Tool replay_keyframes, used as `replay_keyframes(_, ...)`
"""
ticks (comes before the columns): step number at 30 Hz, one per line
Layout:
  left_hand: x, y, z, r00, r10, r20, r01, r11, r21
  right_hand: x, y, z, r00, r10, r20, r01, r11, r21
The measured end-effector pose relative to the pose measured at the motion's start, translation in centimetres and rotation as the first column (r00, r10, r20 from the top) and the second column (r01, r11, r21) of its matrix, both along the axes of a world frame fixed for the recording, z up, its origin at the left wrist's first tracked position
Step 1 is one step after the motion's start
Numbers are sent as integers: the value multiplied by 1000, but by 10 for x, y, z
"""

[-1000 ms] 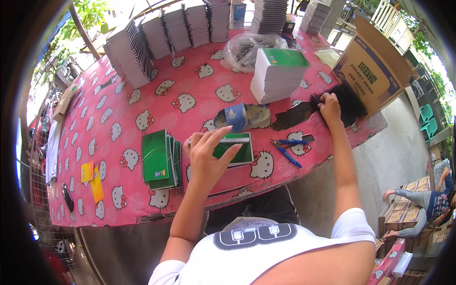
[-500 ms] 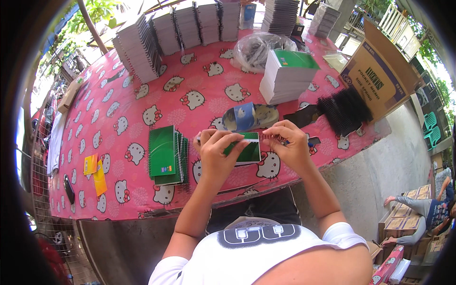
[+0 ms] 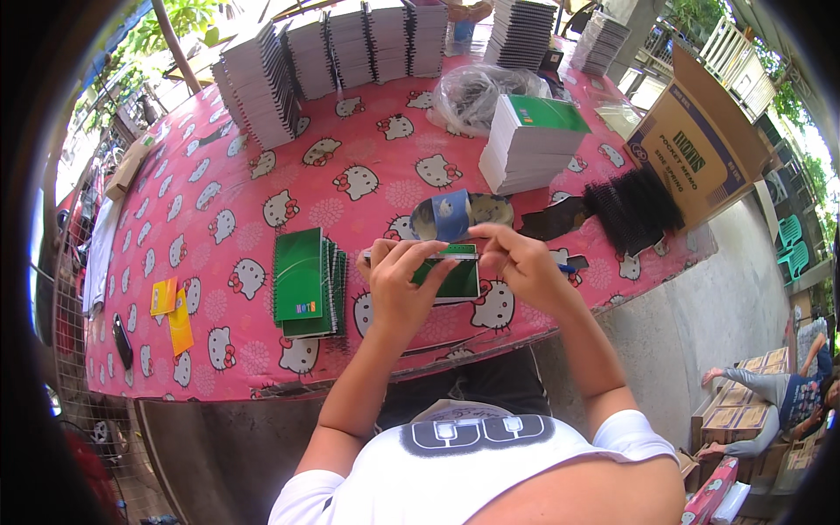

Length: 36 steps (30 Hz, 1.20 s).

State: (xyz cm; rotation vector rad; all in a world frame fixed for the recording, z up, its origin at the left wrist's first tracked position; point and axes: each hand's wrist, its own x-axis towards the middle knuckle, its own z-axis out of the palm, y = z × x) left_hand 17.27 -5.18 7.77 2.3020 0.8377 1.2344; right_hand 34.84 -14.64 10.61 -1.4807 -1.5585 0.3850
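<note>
Yellow cards (image 3: 180,325) are lying near a black object (image 3: 122,341); green chairs (image 3: 794,261) are standing beyond; a person (image 3: 801,389) is appearing beside cartons (image 3: 735,411).

Pink cat-print cloth (image 3: 324,212) is covering the table (image 3: 236,376); spiral-bound stacks (image 3: 308,61) are standing along the far edge, green notebooks (image 3: 298,276) lying by the near edge, yellow slips (image 3: 179,325) and a dark oblong object (image 3: 122,342) lying toward the near-left corner, black coils (image 3: 630,212) and a carton (image 3: 722,144) sitting toward the right edge.

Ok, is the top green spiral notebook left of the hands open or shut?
Shut: the notebook lies flat, green cover up, no page face exposed.
</note>
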Motion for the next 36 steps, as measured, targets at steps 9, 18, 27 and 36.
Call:
replay_keyframes(9,-2,0,1,1000,-13,9,13,1000,3,-14,6,4,972,-112,208,111,994,14)
replay_keyframes(18,-4,-1,-1,1000,-21,4,21,1000,-11,-23,9,6,970,-111,218,93,991,92)
replay_keyframes(27,-13,-5,-6,998,-49,30,48,999,17,12,21,7,975,25,220,4,992,-129)
replay_keyframes(36,2,2,2,993,-119,25,118,991,55,74,49,-61,855,-112,507,183,979,-93)
